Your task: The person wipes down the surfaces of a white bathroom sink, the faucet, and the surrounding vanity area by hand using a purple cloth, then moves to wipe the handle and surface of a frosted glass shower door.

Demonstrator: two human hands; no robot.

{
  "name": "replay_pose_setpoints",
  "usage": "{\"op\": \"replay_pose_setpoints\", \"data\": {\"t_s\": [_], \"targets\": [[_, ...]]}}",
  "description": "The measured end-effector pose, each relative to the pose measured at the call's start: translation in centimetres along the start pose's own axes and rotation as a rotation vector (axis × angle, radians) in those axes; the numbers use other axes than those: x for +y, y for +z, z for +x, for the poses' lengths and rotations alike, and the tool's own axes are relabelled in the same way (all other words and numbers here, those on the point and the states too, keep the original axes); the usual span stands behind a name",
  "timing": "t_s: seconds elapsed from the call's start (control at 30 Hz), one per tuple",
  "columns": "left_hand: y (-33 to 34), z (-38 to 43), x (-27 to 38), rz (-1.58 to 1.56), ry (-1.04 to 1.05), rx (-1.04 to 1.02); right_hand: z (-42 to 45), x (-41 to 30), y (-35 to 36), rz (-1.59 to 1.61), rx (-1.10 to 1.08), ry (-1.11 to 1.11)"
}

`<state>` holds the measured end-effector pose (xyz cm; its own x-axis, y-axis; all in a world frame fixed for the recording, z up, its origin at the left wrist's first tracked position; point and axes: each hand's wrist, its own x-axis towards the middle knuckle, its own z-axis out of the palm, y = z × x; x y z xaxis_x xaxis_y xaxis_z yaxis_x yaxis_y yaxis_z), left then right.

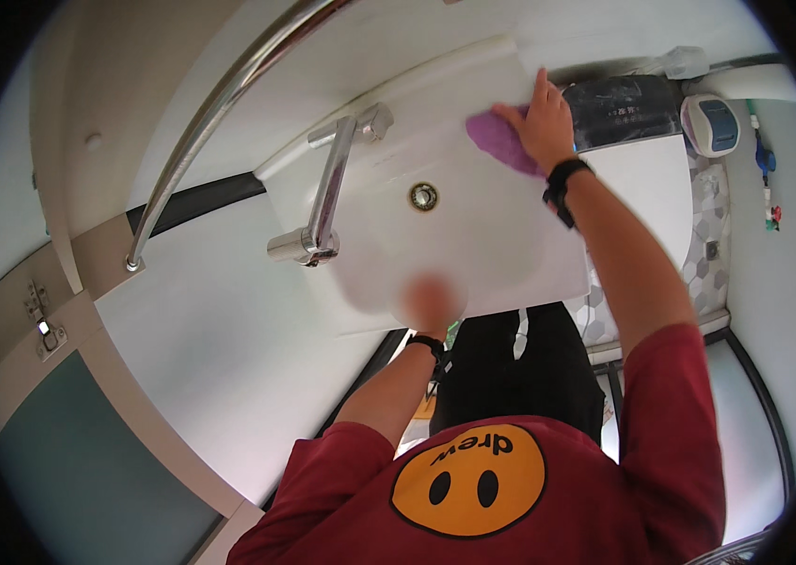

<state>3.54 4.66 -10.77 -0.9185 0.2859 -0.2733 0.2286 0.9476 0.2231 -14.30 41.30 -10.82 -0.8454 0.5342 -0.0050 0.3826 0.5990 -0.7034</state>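
Note:
My right hand lies on a purple cloth at the right back rim of a white washbasin. The cloth shows to the left of the hand and below it; how the fingers grip it is hard to tell. My left hand is at the basin's front edge, blurred, so its fingers do not show. Left of the round metal drain, a chrome swivel faucet reaches over the basin from the back wall.
Right of the basin stands a white appliance with a dark top panel, beside a small white and blue box. A curved chrome rail crosses the upper left. A hinged cabinet door is at the lower left.

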Motion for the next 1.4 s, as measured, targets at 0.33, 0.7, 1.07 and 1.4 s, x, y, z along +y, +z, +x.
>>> {"op": "replay_pose_setpoints", "data": {"t_s": [0.33,0.7,1.07,1.4], "targets": [[0.1,-0.7,-1.4,0.140,0.134,0.068,3.3,-2.1,0.1,-0.004,-0.083,0.091],[0.1,0.1,-2.2,0.263,0.170,0.056,-12.2,0.0,-5.0,0.063,0.019,0.337],[-0.4,0.6,-1.8,0.097,0.217,0.045,-24.2,3.1,-5.7,-0.400,0.230,0.256],[-1.8,2.0,2.0,-0.081,0.035,0.275,-20.3,3.5,-5.3,-0.538,0.186,0.208]]}}
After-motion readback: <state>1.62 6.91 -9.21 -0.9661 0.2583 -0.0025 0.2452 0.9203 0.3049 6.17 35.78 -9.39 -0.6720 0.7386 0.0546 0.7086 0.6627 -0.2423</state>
